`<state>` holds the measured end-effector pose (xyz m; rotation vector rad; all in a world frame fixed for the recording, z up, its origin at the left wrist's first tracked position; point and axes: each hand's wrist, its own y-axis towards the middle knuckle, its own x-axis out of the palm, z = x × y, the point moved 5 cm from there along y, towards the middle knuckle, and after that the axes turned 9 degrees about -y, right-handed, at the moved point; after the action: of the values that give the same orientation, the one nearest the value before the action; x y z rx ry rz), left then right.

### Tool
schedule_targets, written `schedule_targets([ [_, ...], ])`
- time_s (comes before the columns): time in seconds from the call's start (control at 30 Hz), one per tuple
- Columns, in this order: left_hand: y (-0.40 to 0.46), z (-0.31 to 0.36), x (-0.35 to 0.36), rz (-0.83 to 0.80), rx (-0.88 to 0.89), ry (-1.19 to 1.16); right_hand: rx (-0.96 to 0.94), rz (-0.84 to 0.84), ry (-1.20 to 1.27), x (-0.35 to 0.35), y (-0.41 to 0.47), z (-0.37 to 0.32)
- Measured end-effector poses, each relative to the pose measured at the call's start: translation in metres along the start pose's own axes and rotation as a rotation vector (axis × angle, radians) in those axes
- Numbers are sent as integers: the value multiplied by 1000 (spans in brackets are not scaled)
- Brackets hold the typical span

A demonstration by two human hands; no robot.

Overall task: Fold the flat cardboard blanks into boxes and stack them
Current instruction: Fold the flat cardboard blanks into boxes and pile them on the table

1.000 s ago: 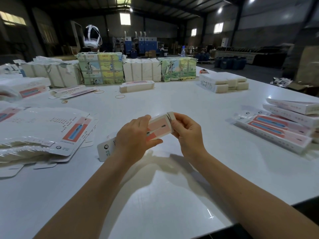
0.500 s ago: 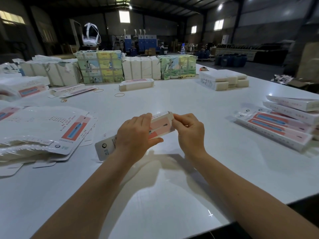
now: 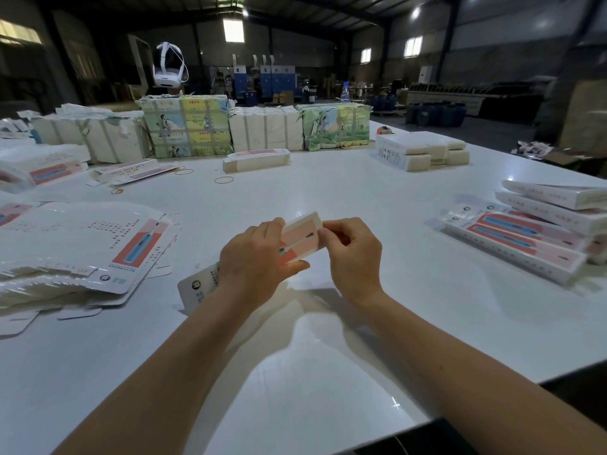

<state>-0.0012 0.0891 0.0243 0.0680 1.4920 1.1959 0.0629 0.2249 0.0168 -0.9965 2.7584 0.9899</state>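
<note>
Pink-and-white cardboard, the half-formed box (image 3: 297, 241) sits between your hands just above the table (image 3: 328, 372), its long axis running from about 8 o'clock, near you, up to 2 o'clock. Your left hand (image 3: 253, 261) wraps the box's middle, fingers curled over it, thumb beneath. Your right hand (image 3: 353, 254) pinches at the far end, so that end's flap looks like the next fold. Flat blanks (image 3: 108, 244) lie at 9 o'clock; finished boxes (image 3: 538, 238) are stacked at 3 o'clock.

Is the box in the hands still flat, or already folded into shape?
Folded: the box shows a top face and side wall; its far end state is unclear.
</note>
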Motion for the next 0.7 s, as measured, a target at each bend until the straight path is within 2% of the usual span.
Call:
schedule_targets([
  [0.17,1,-1,-3,21,-10,-5,-178,46,-67,-2,-4,-9],
  [0.33,0,0,-3,-21,31,42,-102,-48,-51,3,0,-4],
  [0.53,-1,3,0,-57,40,65,-225,-2,-156,1,-4,-10],
  [0.7,-1,-2,1,-58,3,49,-210,-58,-169,4,-3,-8],
])
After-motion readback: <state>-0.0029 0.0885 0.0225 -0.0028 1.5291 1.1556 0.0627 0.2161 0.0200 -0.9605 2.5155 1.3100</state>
